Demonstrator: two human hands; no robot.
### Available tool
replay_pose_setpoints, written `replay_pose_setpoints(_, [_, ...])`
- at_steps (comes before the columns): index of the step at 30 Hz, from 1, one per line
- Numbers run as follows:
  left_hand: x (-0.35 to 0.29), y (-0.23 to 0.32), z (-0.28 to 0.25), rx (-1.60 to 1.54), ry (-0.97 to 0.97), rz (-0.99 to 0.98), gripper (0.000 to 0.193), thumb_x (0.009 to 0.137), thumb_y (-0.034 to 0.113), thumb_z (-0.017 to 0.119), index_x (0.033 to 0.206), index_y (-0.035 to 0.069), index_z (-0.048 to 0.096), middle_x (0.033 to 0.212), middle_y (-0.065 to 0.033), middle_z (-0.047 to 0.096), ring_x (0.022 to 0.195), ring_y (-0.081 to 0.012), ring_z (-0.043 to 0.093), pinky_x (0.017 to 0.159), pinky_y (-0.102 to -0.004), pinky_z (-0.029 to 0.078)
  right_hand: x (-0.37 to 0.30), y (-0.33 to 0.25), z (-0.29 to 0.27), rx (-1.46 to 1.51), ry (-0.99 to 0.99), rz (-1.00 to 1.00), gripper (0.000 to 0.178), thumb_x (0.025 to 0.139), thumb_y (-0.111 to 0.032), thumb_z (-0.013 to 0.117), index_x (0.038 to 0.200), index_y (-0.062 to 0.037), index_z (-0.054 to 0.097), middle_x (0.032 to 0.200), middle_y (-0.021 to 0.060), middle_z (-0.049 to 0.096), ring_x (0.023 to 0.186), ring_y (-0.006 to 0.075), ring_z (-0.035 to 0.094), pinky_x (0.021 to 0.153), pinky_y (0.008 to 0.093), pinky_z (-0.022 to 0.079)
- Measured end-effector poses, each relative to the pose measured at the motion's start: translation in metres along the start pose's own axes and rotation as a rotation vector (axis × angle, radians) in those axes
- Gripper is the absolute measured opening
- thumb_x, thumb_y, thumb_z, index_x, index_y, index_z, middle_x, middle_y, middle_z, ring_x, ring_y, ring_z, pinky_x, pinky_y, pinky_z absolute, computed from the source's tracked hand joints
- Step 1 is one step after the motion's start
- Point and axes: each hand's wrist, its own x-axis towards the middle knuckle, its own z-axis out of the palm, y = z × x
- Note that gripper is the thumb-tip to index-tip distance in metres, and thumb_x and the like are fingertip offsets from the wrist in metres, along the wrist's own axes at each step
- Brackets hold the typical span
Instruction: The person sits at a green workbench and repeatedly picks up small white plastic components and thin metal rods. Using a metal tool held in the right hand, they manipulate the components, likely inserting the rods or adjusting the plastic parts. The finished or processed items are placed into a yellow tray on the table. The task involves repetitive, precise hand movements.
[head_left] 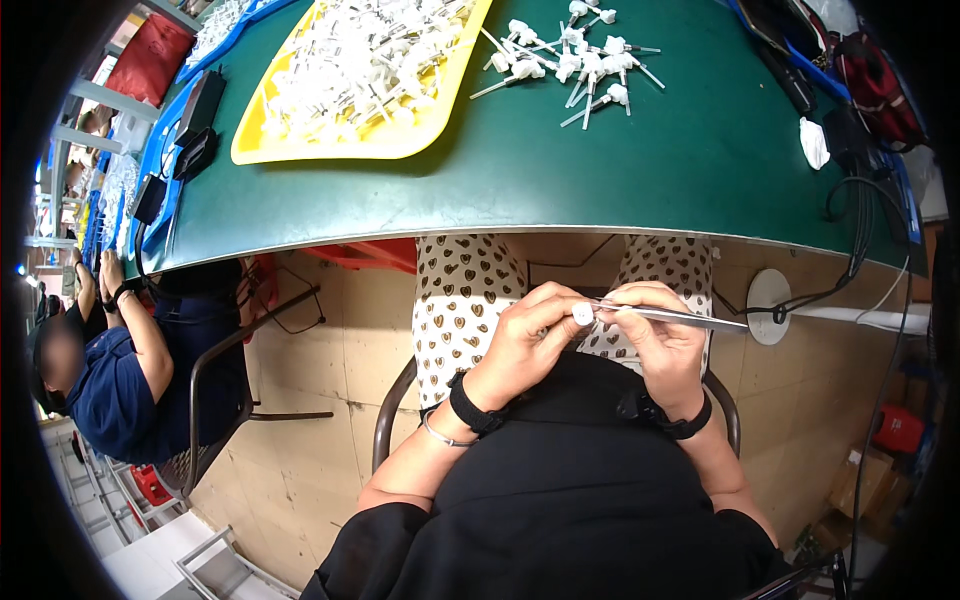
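Over my lap, my left hand (532,338) is closed on a small white plastic part (583,314) with a round end facing up. My right hand (662,338) pinches a pair of metal tweezers (695,320), whose broad end sticks out to the right. The tips of the tweezers meet the white part between both hands; exactly where they touch is too small to tell. Both hands are close together, below the near edge of the green table (350,200).
On the table stands a yellow tray (405,148) heaped with white plastic pieces having thin tubes. Several similar pieces (590,65) lie loose beside it. Black cables (865,215) hang at the right edge. At left, another person (130,370) sits on a chair.
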Motion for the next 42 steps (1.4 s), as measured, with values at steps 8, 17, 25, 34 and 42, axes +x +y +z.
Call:
replay_pose_setpoints(8, [-0.002,0.002,0.000,-0.058,-0.001,0.006,0.014,0.097,0.004,0.064,0.108,-0.001,0.072,0.103,-0.0112,0.069,0.088,-0.0178,0.069,0.076,-0.0283,0.058,-0.005,0.001,-0.004,0.106,0.018,0.077,0.014,0.096,0.000,0.065,0.109,0.0050,0.067,0.106,0.0096,0.066,0.093,0.0143,0.068,0.080,0.0245,0.055])
replay_pose_setpoints(17, [-0.003,0.007,0.001,-0.015,-0.020,0.007,0.015,0.098,0.005,0.064,0.110,-0.002,0.071,0.105,-0.0116,0.069,0.091,-0.0177,0.069,0.077,-0.0288,0.058,-0.009,0.001,-0.009,0.133,0.038,0.129,0.017,0.098,-0.004,0.065,0.113,0.0048,0.065,0.103,0.0098,0.070,0.091,0.0143,0.070,0.081,0.0244,0.055])
replay_pose_setpoints(25, [0.021,0.051,-0.020,0.064,0.054,0.140,0.015,0.097,0.004,0.064,0.109,-0.002,0.071,0.105,-0.0116,0.069,0.083,-0.0154,0.070,0.075,-0.0271,0.058,-0.010,0.009,-0.019,0.199,0.081,0.089,0.018,0.099,-0.008,0.065,0.112,0.0048,0.064,0.100,0.0117,0.070,0.090,0.0175,0.070,0.082,0.0311,0.060])
replay_pose_setpoints(34, [0.047,0.075,-0.023,0.185,-0.023,0.207,0.012,0.095,0.001,0.066,0.105,0.001,0.072,0.103,-0.0100,0.072,0.088,-0.0171,0.069,0.078,-0.0294,0.057,-0.013,-0.007,-0.021,0.097,0.096,-0.224,0.017,0.095,-0.003,0.067,0.110,0.0047,0.065,0.112,0.0141,0.063,0.098,0.0199,0.066,0.088,0.0333,0.058])
replay_pose_setpoints(42, [0.010,0.023,0.014,0.056,-0.098,-0.014,0.017,0.098,0.007,0.065,0.111,-0.001,0.071,0.107,-0.0126,0.072,0.097,-0.0206,0.069,0.084,-0.0315,0.055,-0.008,-0.005,-0.018,-0.256,0.016,-0.410,0.015,0.090,0.002,0.071,0.104,0.0033,0.067,0.100,0.0143,0.069,0.091,0.0256,0.066,0.080,0.0334,0.054])
